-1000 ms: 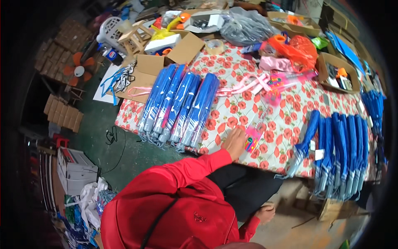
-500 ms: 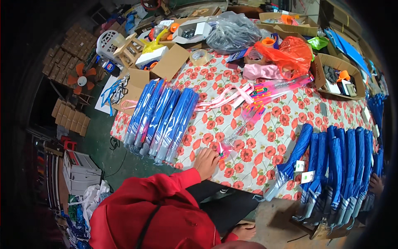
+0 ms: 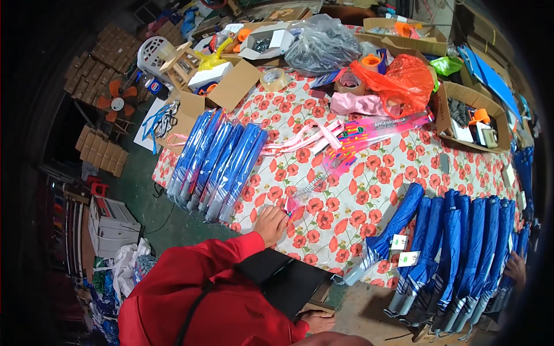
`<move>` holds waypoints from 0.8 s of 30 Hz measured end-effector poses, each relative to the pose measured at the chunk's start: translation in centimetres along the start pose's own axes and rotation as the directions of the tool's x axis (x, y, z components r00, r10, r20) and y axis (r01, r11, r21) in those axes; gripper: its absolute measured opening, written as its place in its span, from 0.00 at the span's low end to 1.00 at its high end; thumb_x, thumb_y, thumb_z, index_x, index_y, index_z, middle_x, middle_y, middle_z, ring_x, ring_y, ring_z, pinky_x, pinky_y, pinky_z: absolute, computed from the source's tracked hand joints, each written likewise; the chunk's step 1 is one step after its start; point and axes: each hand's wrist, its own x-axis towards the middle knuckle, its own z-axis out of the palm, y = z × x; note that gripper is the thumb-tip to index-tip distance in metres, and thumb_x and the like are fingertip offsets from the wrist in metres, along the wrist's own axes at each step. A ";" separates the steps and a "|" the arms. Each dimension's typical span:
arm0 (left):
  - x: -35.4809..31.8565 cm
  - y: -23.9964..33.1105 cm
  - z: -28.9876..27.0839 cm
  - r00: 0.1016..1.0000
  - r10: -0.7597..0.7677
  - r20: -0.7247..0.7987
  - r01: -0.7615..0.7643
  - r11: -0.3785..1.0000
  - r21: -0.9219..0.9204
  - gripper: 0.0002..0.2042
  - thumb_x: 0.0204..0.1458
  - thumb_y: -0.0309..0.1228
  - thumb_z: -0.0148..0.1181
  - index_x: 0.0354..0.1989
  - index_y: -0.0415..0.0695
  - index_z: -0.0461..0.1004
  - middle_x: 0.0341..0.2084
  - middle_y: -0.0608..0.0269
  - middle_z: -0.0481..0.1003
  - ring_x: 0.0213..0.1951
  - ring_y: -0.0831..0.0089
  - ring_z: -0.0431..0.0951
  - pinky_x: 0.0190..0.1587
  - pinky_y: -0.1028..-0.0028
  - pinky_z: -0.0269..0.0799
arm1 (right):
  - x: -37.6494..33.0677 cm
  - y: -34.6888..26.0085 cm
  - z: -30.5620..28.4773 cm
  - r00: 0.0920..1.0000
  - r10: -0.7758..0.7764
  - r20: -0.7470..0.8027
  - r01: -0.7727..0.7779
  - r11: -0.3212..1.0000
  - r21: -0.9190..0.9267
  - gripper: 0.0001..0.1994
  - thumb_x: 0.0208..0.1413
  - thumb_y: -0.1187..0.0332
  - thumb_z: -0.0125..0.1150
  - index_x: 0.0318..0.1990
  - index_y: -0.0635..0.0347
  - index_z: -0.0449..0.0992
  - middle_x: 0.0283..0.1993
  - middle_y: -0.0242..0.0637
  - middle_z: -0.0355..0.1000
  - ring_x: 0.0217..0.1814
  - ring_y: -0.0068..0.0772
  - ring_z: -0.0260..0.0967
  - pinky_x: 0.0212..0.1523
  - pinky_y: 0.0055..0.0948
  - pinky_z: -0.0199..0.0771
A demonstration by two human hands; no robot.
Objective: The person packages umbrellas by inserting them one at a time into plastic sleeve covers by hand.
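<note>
My left hand (image 3: 270,224), in a red sleeve, lies on the poppy-print tablecloth (image 3: 369,190) near the table's front edge. Its fingers are together and pinch the near end of a long clear pink plastic sleeve (image 3: 346,153) that runs diagonally up to the right. My right hand (image 3: 318,320) is low at the bottom, under the table edge. It sits beside a black bag (image 3: 283,277) on my lap and a brown board, with its fingers curled. A row of folded blue umbrellas (image 3: 219,161) lies left of my left hand.
More blue umbrellas (image 3: 461,254) hang over the front right edge, with another person's hand (image 3: 515,269) at them. Pink ribbons (image 3: 300,138), a tape roll (image 3: 274,78), orange and grey plastic bags and open cardboard boxes (image 3: 461,109) crowd the far side. Stools, a fan and boxes stand on the floor to the left.
My left hand stays at the end of the pink sleeve and now sits nearer the table's front edge. The view has tilted, so the table sits higher in the frame.
</note>
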 end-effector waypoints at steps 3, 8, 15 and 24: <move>0.2 0.6 0.2 1.000 -0.010 -0.023 0.010 1.000 0.019 0.05 0.58 0.31 0.57 0.33 0.45 0.69 0.34 0.60 0.68 0.38 0.61 0.67 0.47 0.66 0.64 | 0.1 -0.1 0.1 1.000 -0.006 -0.023 0.007 1.000 0.012 0.20 0.69 0.57 0.37 0.49 0.63 0.71 0.46 0.49 0.67 0.44 0.55 0.65 0.47 0.46 0.65; -0.1 0.5 0.3 0.998 0.005 -0.063 -0.005 1.000 0.001 0.06 0.58 0.32 0.58 0.33 0.45 0.69 0.34 0.61 0.67 0.39 0.61 0.68 0.48 0.66 0.64 | 0.1 -0.7 -0.7 1.000 0.020 -0.025 -0.019 0.999 0.033 0.18 0.67 0.58 0.38 0.47 0.62 0.71 0.46 0.47 0.67 0.44 0.54 0.65 0.48 0.45 0.65; -0.1 -0.5 0.2 0.986 0.039 -0.160 -0.046 0.998 -0.037 0.10 0.56 0.36 0.61 0.32 0.45 0.69 0.35 0.62 0.68 0.41 0.60 0.68 0.50 0.65 0.65 | 0.3 -0.8 2.1 0.997 0.057 -0.059 -0.048 0.989 0.143 0.17 0.66 0.58 0.39 0.46 0.60 0.71 0.45 0.46 0.67 0.44 0.52 0.66 0.46 0.44 0.67; 0.8 1.1 1.2 0.918 -0.262 -0.297 0.229 0.963 -0.144 0.13 0.53 0.41 0.63 0.34 0.43 0.73 0.37 0.59 0.70 0.43 0.55 0.68 0.52 0.59 0.64 | -0.3 1.1 5.8 0.974 0.038 -0.222 -0.041 0.999 -0.010 0.17 0.65 0.56 0.44 0.44 0.60 0.73 0.41 0.46 0.70 0.40 0.51 0.69 0.41 0.45 0.69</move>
